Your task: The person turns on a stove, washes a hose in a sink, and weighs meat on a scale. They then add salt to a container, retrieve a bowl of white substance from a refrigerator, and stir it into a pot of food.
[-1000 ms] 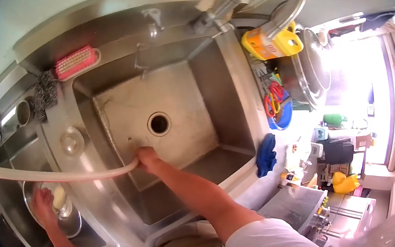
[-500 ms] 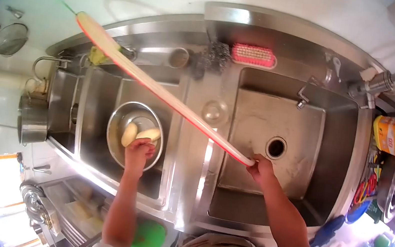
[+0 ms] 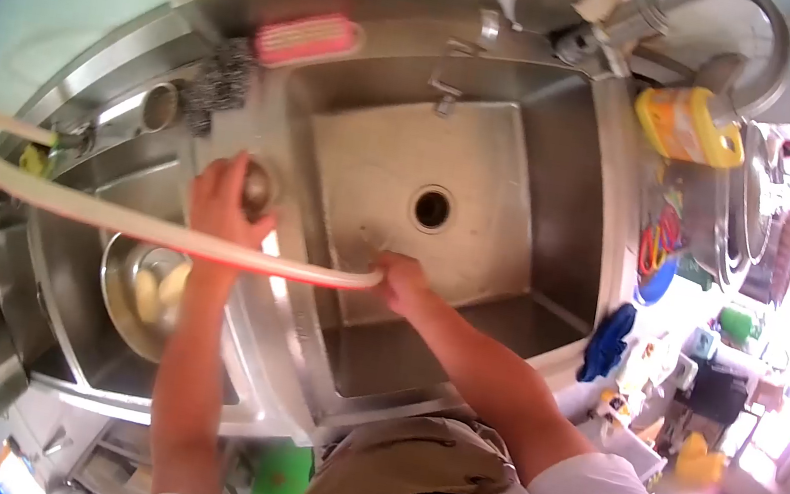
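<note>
My right hand (image 3: pixel 398 282) is closed on the end of a pale hose (image 3: pixel 136 223) with a red stripe, above the right sink basin (image 3: pixel 474 258). The hose runs left over my left forearm and curves back at the far left. On the ledge between the basins, my left hand (image 3: pixel 226 198) is wrapped round a small round metal object (image 3: pixel 256 187). Below the hose, a metal bowl (image 3: pixel 118 311) in the left basin holds two pale, peeled-looking oblong pieces (image 3: pixel 147 295).
A pink brush (image 3: pixel 305 40) and dark scouring mesh (image 3: pixel 220 83) lie on the back ledge. A faucet (image 3: pixel 617 31) stands at the back right, near a yellow container (image 3: pixel 687 124). A blue cloth (image 3: pixel 609 343) hangs at the right edge.
My left hand has moved from the bowl to the middle ledge and taken hold of the round object. The hose now bends in a curve at the left. The view has shifted right.
</note>
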The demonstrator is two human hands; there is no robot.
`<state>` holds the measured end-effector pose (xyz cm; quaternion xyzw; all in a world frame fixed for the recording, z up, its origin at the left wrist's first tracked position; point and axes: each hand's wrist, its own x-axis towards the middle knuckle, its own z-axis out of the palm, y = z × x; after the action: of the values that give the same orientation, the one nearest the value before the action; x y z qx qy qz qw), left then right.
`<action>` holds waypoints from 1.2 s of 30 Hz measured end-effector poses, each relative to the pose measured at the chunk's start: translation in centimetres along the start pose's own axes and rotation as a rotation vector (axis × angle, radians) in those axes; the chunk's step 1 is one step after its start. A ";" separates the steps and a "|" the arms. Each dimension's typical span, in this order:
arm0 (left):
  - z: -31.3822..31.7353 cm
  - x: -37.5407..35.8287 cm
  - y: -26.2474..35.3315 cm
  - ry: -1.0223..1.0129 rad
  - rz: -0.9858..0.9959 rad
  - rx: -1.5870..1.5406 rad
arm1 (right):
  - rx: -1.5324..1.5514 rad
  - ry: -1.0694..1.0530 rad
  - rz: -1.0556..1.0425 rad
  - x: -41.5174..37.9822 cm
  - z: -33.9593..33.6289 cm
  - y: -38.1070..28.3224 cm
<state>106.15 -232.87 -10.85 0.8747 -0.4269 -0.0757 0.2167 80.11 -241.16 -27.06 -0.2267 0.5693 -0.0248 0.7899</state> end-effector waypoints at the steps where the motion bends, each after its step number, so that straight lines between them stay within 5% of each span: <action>1: 0.1 -0.3 -0.1 0.037 -0.001 0.047 | 0.099 0.061 0.019 -1.6 1.0 -0.8; 5: 1.2 -5.2 5.1 0.083 0.148 0.010 | 0.271 0.083 0.036 -4.7 -1.1 -2.1; 11: 14.4 -11.7 13.8 -0.339 0.291 -0.145 | 0.375 0.142 -0.340 -12.7 -2.1 -9.8; 13: 20.9 -10.8 13.7 -0.472 0.076 -0.297 | 0.288 0.135 -0.353 -11.7 -2.3 -9.7; 16: 28.3 -6.4 14.0 -0.416 -0.020 -0.121 | 0.218 0.069 -0.380 -11.0 -2.5 -10.3; 20: 35.2 -3.9 13.2 -0.080 0.195 0.039 | 0.264 -0.048 -0.385 -10.4 -3.7 -9.8; 21: 36.3 -4.2 13.3 -0.087 0.040 -0.321 | 0.279 -0.078 -0.369 -10.3 -4.1 -9.6; 22: 37.1 -4.6 13.6 -0.098 -0.116 -0.679 | 0.271 -0.086 -0.342 -10.2 -4.5 -9.3; 24: 35.5 -4.7 14.7 -0.153 -0.104 -0.708 | 0.263 -0.102 -0.297 -10.3 -4.8 -8.8; 26: 31.9 -4.8 15.2 -0.208 0.234 -0.058 | 0.282 -0.085 -0.313 -10.5 -4.7 -8.6; 29: 33.5 -5.9 15.0 -0.242 0.209 -0.089 | 0.267 -0.118 -0.365 -9.8 -4.6 -7.7; 32: 36.9 -6.8 13.9 -0.261 0.019 -0.532 | 0.115 -0.107 -0.444 -7.5 -5.1 -5.8; 36: 35.9 -6.9 13.5 -0.287 0.088 -0.269 | 0.089 -0.071 -0.392 -8.0 -4.0 -6.7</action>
<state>80.82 -246.09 -37.36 0.7986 -0.4772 -0.2465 0.2717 75.13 -246.08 -18.39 -0.2989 0.4846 -0.1951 0.7986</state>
